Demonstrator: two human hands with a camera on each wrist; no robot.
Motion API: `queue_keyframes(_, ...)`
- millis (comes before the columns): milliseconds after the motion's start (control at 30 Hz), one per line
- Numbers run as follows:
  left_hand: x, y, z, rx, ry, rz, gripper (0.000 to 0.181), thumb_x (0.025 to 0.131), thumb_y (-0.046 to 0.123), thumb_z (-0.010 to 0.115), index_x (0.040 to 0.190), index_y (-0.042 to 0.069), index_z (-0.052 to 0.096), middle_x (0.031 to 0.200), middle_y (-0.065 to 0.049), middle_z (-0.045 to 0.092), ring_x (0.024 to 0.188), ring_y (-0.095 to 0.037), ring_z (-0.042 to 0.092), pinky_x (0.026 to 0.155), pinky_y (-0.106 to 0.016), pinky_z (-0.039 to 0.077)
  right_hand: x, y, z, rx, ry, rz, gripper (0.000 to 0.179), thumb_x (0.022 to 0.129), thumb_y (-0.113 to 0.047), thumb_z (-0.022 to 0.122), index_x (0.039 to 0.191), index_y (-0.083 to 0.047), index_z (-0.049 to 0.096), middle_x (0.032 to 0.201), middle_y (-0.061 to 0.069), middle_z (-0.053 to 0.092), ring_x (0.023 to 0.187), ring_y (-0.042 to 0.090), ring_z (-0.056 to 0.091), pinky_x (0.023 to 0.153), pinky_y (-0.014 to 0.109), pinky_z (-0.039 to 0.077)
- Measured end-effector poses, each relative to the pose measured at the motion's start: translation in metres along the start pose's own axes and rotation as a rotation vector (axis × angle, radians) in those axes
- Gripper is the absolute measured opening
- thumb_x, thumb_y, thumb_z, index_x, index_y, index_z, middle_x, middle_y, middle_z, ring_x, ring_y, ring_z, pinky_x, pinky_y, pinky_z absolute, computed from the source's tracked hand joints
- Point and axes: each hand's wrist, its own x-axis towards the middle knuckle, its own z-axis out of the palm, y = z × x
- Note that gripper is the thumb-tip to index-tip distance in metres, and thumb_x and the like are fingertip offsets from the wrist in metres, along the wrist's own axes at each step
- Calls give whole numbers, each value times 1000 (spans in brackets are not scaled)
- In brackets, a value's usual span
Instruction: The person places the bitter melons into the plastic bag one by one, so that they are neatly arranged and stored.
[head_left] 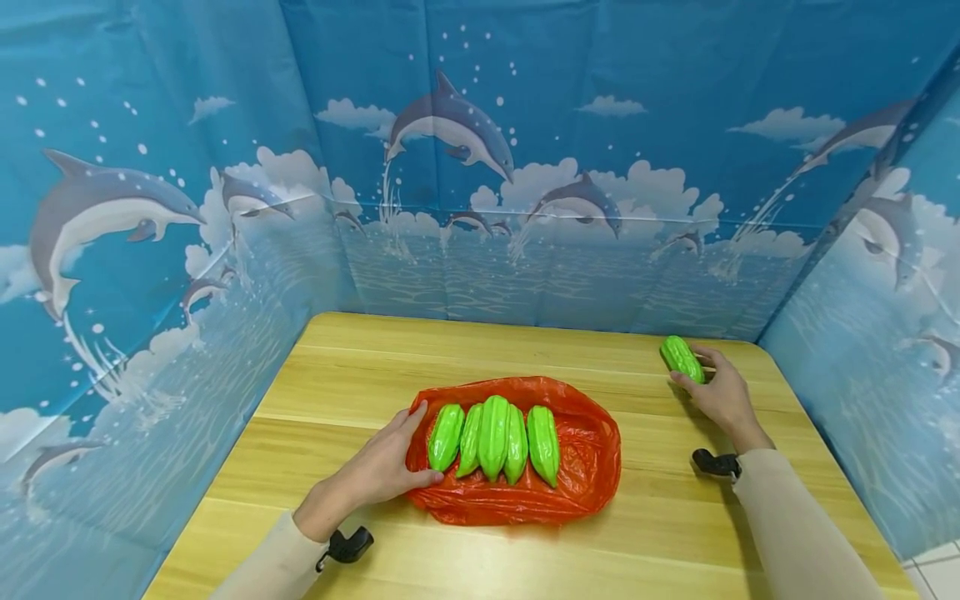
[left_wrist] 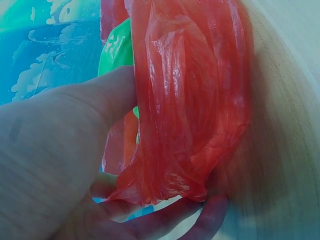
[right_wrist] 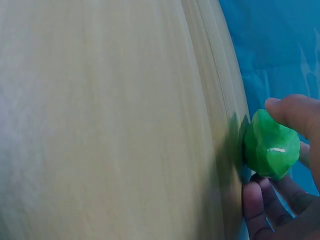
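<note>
An opened red plastic bag (head_left: 588, 467) lies on the table, its rim spread wide. Inside it several green ridged bitter melons (head_left: 492, 437) lie side by side. My left hand (head_left: 378, 467) grips the bag's left edge; the left wrist view shows the thumb over the rim and the fingers around the outside of the red plastic (left_wrist: 185, 100). Far off to the right, near the table's back edge, my right hand (head_left: 723, 396) holds a single bitter melon (head_left: 681, 358) between thumb and fingers. In the right wrist view that melon (right_wrist: 272, 145) appears end-on, close to the table edge.
The wooden table (head_left: 300, 467) has rounded back corners. Blue curtains (head_left: 600, 275) printed with dolphins hang behind it and on both sides. A black wrist mount (head_left: 348, 546) is strapped at the left wrist, another black mount (head_left: 716, 462) at the right.
</note>
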Motion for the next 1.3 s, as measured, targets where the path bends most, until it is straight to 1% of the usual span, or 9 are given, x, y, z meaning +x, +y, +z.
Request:
queue_keyframes(200, 0, 0, 1, 1, -2, -6, 120, 95, 43, 99, 185, 4, 29, 186, -34, 34, 171, -56, 41, 136, -72, 43, -1, 1, 1, -11, 17, 12, 79, 120, -34, 66, 182, 0, 30, 169, 48, 46, 143, 63, 58, 90, 54, 68)
queue_keyframes(467, -1, 0, 1, 3, 1, -2, 120, 95, 42, 99, 185, 4, 29, 186, -34, 34, 171, -56, 41, 136, -72, 43, -4, 2, 0, -17, 12, 2, 76, 120, -28, 67, 181, 2, 32, 166, 48, 48, 141, 63, 60, 98, 67, 65)
queue_keyframes(533, -1, 0, 1, 4, 0, -3, 120, 95, 43, 99, 185, 4, 28, 186, -34, 35, 171, -55, 41, 135, -71, 43, -5, 2, 0, -21, 7, -1, 75, 121, -29, 66, 180, 3, 34, 166, 47, 48, 140, 62, 60, 98, 66, 65)
queue_keyframes(600, -1, -1, 1, 5, 1, -3, 121, 95, 43, 99, 185, 4, 28, 186, -34, 35, 171, -55, 42, 135, -71, 43, -5, 3, 0, -29, 4, -8, 73, 122, -30, 64, 179, 5, 35, 167, 46, 48, 139, 61, 61, 94, 61, 66)
queue_keyframes(700, -1, -1, 1, 3, 0, -3, 120, 95, 43, 99, 185, 4, 28, 186, -34, 35, 171, -56, 41, 136, -72, 43, -5, 3, 0, -32, -5, -17, 73, 122, -31, 62, 179, 7, 35, 168, 45, 48, 138, 60, 62, 84, 46, 67)
queue_keyframes(800, -1, -1, 0, 0, 1, 4, 120, 95, 42, 99, 185, 4, 28, 186, -34, 35, 171, -55, 41, 136, -71, 42, -5, 3, 0, -27, -16, -22, 73, 123, -31, 61, 179, 8, 34, 169, 45, 47, 139, 60, 62, 73, 32, 64)
queue_keyframes(900, -1, -1, 0, -1, 2, 8, 120, 96, 42, 99, 185, 3, 28, 186, -34, 35, 171, -55, 41, 136, -71, 42, -5, 1, -1, -24, -23, -18, 74, 123, -32, 61, 179, 8, 32, 170, 45, 46, 140, 61, 62, 70, 27, 63)
queue_keyframes(1100, 0, -1, 0, 5, -3, 7, 121, 96, 42, 99, 185, 3, 28, 186, -34, 35, 171, -56, 41, 136, -71, 42, -6, -2, 0, -22, -26, -10, 76, 123, -31, 60, 180, 9, 30, 168, 45, 47, 143, 64, 61, 75, 33, 67)
queue_keyframes(1300, 0, -1, 0, 8, -1, 13, 121, 95, 43, 99, 185, 3, 28, 185, -35, 35, 171, -56, 42, 136, -71, 43, -8, -4, -1, -16, -31, -21, 80, 122, -34, 62, 181, 7, 27, 166, 46, 47, 142, 65, 60, 89, 53, 71)
